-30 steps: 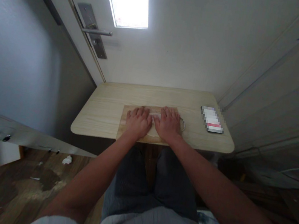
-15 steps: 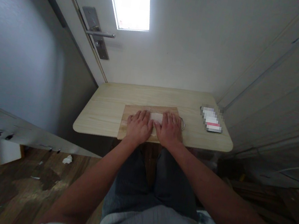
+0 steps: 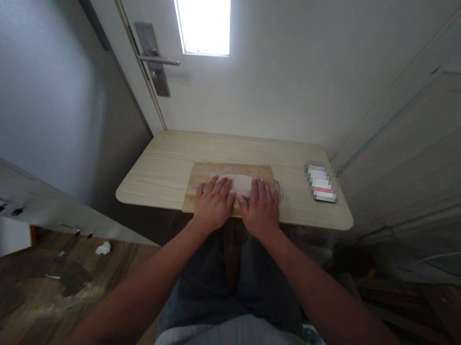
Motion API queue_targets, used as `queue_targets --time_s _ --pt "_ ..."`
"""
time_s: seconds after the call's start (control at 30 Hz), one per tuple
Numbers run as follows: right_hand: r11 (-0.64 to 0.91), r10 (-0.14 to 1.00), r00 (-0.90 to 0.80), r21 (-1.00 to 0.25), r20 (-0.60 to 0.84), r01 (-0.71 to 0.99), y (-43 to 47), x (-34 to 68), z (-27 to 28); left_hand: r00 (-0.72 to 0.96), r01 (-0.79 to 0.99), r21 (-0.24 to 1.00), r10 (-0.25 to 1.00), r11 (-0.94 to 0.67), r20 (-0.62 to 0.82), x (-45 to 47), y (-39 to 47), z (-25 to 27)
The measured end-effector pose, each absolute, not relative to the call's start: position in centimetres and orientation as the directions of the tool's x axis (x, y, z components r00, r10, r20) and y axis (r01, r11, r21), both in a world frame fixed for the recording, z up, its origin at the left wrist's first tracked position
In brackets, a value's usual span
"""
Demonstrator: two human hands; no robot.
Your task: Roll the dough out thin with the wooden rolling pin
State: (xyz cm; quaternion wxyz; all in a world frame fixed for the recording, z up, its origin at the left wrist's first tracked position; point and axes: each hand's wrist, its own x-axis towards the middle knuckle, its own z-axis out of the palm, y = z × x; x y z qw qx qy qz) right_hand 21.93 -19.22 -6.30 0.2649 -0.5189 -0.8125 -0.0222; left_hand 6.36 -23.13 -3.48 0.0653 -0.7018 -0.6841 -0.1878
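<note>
A wooden cutting board with a metal ring at its right end lies at the front edge of the pale table. On it rests a long, flattish, off-white piece that looks like dough. My left hand lies over the left part of the dough, palm down with fingers stretched forward. Over the right part lies my right hand, in the same flat pose. Both thumbs point inward, close together. Under the palms the dough is hidden.
The light wooden table stands against a door with a metal handle. A phone with a blurred screen lies on the table's right side. Crumpled paper is on the floor at left.
Both hands have slid back toward me over the board, and more of the dough shows beyond and between the fingers. The view has shifted slightly.
</note>
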Motion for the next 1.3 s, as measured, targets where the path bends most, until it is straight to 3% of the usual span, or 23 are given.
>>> queue_targets --time_s 1.3 --pt "0.499 0.802 -0.382 -0.162 0.460 0.851 -25.5 24.0 -7.8 0.004 0.969 0.227 0.919 -0.101 0.393 7.2 -28.2 -4.7"
